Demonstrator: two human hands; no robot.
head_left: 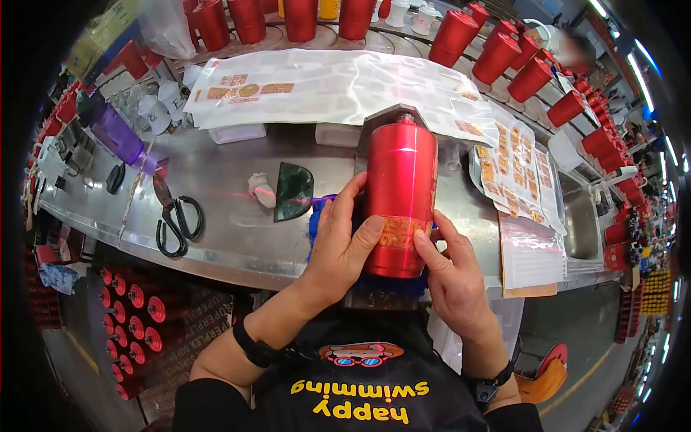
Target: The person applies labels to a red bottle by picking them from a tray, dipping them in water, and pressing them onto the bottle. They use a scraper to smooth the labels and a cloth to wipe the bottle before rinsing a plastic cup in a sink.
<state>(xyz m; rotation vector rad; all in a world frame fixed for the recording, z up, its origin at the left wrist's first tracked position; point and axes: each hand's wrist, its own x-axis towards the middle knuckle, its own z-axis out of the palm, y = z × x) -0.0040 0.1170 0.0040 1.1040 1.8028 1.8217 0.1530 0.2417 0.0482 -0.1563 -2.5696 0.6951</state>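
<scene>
A glossy red cylinder [402,169] stands nearly upright before me on the steel bench [230,223], a small knob at its top. Around its lower part lies a gold patterned band [397,233]. My left hand [344,241] wraps the cylinder's left side, its thumb on the band's left end. On the right, my right hand [453,277] holds the cylinder low down, the thumb pressing near the band's right end. Blue cloth [314,219] shows beside and beneath the cylinder. A dark hexagonal piece is partly hidden behind its top.
Black-handled scissors [176,219], a dark green scraper [294,192] and a white crumpled lump [262,190] lie left. Sheets with gold decals [515,169] lie right, near a sink [581,223]. A white sheet [324,90] spans the back, below several red cylinders [301,20].
</scene>
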